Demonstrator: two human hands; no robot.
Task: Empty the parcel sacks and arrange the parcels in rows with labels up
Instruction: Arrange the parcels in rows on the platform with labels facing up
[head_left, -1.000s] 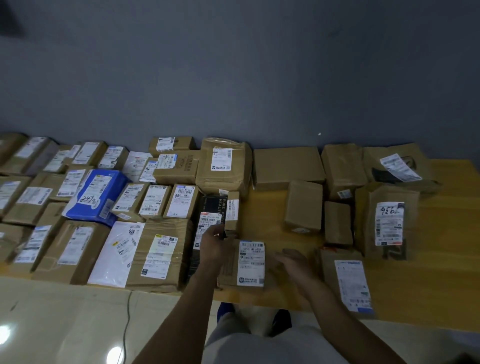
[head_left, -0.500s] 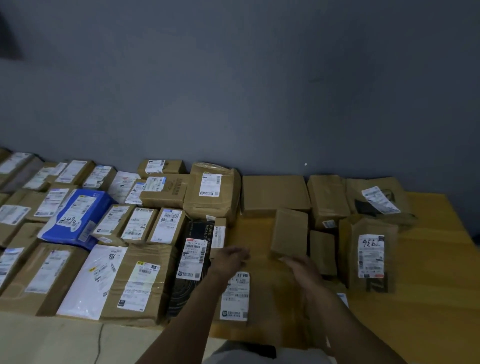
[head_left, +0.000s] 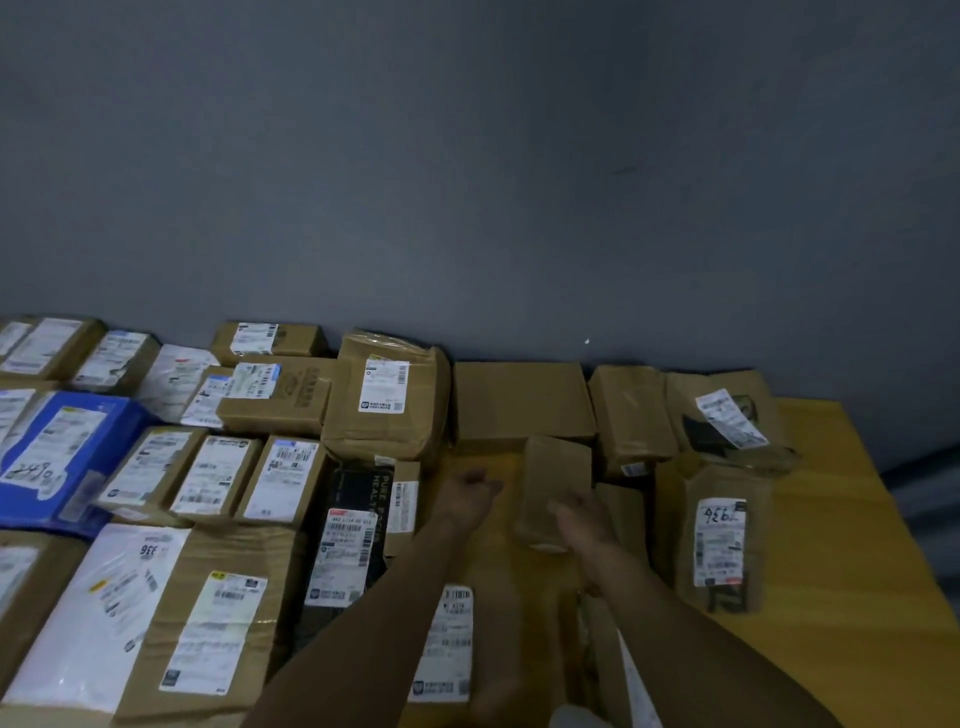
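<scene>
On the yellow wooden tabletop (head_left: 857, 571), against the grey wall, listed left to right.

Left: finished rows of brown cardboard parcels, labels up, among them a blue plastic mailer (head_left: 67, 452) and a tall black printed carton (head_left: 353, 530). No change.

Near centre: flat brown cardboard parcel with a white label (head_left: 449, 644), label up, just right of the black carton. A second ago the left hand rested on it; it now lies alone. Judged placed, closing the near row.

Centre: left hand (head_left: 470, 493), moved farther onto bare tabletop, fingers loosely curled, holding nothing.

Centre right: small plain brown cardboard box (head_left: 558, 478), the item now in hand. It stands just near of a wide plain brown carton (head_left: 522, 405) and shows a bare top face; a strip of white shows at its near end, likely the label. The right hand (head_left: 584, 519), empty over the tabletop a second ago, has reached it, fingers curled round its near right corner.

Right: unsorted group, close together, mostly bare faces up; a brown paper bag marked 936 (head_left: 722, 540) shows its label.

Meaning: one parcel is done and the next is begun. The small box probably needs rolling so its labelled face comes uppermost, then a slot beside the black carton. The right group remains.
</scene>
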